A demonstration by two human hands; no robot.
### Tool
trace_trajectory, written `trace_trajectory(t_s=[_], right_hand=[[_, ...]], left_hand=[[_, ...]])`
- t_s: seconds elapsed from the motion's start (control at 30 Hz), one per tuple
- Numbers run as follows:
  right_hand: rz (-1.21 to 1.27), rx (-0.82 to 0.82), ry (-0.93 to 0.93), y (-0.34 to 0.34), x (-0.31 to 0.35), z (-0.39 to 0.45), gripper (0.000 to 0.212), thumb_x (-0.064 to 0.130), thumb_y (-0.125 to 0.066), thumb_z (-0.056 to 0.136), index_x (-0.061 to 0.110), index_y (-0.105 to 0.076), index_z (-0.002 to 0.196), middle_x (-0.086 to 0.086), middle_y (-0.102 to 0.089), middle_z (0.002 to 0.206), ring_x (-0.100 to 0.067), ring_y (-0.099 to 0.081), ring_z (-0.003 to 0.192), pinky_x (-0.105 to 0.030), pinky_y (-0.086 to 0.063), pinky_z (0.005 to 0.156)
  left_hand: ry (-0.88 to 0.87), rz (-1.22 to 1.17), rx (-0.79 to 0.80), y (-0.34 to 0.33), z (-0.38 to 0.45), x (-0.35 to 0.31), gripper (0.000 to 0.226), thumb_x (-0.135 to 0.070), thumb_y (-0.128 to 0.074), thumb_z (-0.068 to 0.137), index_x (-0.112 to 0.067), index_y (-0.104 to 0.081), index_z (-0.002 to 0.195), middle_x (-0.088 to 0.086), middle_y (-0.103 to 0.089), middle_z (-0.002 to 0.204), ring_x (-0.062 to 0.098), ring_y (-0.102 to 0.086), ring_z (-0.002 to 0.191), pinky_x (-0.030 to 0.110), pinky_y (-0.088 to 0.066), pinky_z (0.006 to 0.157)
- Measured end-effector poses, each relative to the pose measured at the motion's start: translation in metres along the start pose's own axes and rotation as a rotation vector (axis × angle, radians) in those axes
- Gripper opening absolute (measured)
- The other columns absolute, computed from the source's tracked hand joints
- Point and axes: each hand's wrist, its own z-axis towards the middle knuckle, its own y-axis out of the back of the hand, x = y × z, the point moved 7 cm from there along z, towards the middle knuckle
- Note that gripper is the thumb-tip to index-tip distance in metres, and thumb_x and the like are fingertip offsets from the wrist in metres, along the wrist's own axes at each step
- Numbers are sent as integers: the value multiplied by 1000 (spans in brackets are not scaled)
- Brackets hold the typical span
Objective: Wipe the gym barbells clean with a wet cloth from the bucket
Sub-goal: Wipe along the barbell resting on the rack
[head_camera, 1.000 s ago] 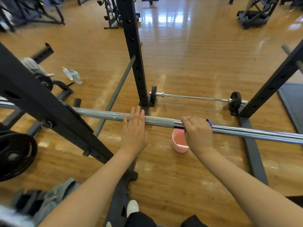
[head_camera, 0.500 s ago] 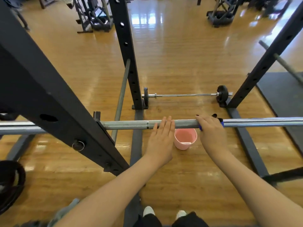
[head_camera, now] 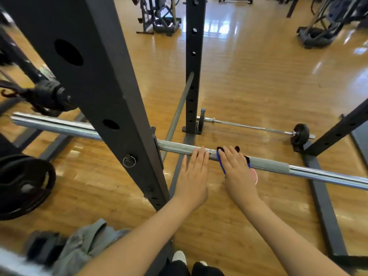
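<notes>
A long steel barbell (head_camera: 318, 173) lies across the black rack at waist height. My left hand (head_camera: 194, 176) rests flat on its grey knurled part, fingers straight. Just to the right, my right hand (head_camera: 238, 172) presses a blue and black cloth (head_camera: 221, 163) onto the bar with fingers laid over it; its thumb is hidden. A sliver of the pink bucket (head_camera: 254, 176) shows on the floor behind my right hand. A second, thinner barbell (head_camera: 249, 127) with small black plates lies on the floor beyond.
A thick black rack upright (head_camera: 111, 100) stands close on the left, another (head_camera: 194, 62) further back, and a slanted one (head_camera: 338, 130) at right. A black weight plate (head_camera: 25, 186) sits at left. A grey garment (head_camera: 85, 246) lies at the bottom left.
My right hand has slid the cloth leftward along the bar until it sits beside my left hand. The view has swung left, and the bucket is now mostly hidden behind my right hand.
</notes>
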Motion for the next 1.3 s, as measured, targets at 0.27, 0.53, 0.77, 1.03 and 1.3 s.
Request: trace_trajectory(t_s=[0.27, 0.53, 0.77, 1.03, 1.3], right_hand=[[136, -9, -12, 2, 37, -8, 77, -24, -75, 51, -4, -58, 123, -21, -57, 129, -29, -38, 126, -59, -31, 99], [210, 79, 0, 5, 124, 3, 82, -20, -76, 56, 5, -54, 131, -11, -52, 137, -28, -40, 131, -48, -25, 105], [254, 92, -18, -1, 199, 7, 83, -13, -81, 59, 8, -50, 133, -8, -46, 141, -26, -40, 133, -48, -33, 104], [259, 137, 149, -8, 272, 17, 100, -2, -91, 42, 15, -43, 129, -5, -58, 130, -15, -39, 125, -30, -9, 112], [338, 105, 291, -6, 287, 41, 80, -3, -88, 49, 10, -60, 123, -7, -60, 128, -15, -38, 126, -31, -27, 108]], left_hand=[[45, -49, 62, 3, -18, 19, 82, -16, -40, 94, -8, 29, 136, 6, 39, 139, 22, 38, 129, 40, 15, 114], [-39, -99, -50, 19, -57, 79, 109, -22, -78, 63, -1, -9, 146, 17, -18, 154, 30, -16, 142, 42, -18, 111], [-203, -20, -134, 42, -95, 138, 96, -27, -77, 64, -4, -26, 142, 15, -36, 148, 27, -23, 140, 47, -25, 110], [-100, -81, -202, 45, -101, 213, 73, -26, -36, 82, -8, -11, 147, 13, -16, 155, 22, 2, 146, 40, -10, 116], [-6, 13, -243, 40, -93, 242, 71, -27, -41, 84, -3, -18, 147, 14, -11, 156, 27, -5, 145, 40, -7, 116]])
